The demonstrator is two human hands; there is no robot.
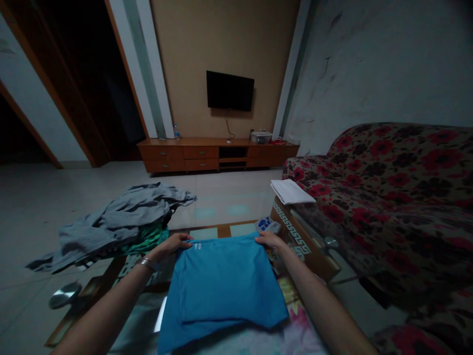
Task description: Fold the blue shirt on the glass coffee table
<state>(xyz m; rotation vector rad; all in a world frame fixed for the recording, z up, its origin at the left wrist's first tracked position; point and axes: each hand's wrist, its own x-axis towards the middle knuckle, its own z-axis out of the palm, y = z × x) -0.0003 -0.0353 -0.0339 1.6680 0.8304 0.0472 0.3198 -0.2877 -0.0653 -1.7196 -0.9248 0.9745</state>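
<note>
A blue piece of clothing (225, 281), folded over itself and marked with a small white logo near its upper left corner, is stretched out before me above the table. My left hand (173, 245) pinches that upper left corner, a metal bracelet on its wrist. At the upper right corner, my right hand (269, 240) grips the cloth between thumb and fingers. Just beyond the right hand lies a grey and blue bundle of cloth (268, 225). Beneath the garment, a patterned, flowery cloth (295, 315) shows in part.
Left of my hands, grey clothes (118, 217) and a green garment (146, 239) are heaped on the glass-topped table. Folded white cloth (291, 191) lies at its right end. A floral sofa (399, 172) stands right; a wooden TV cabinet (201, 155) lines the far wall below a television (229, 91).
</note>
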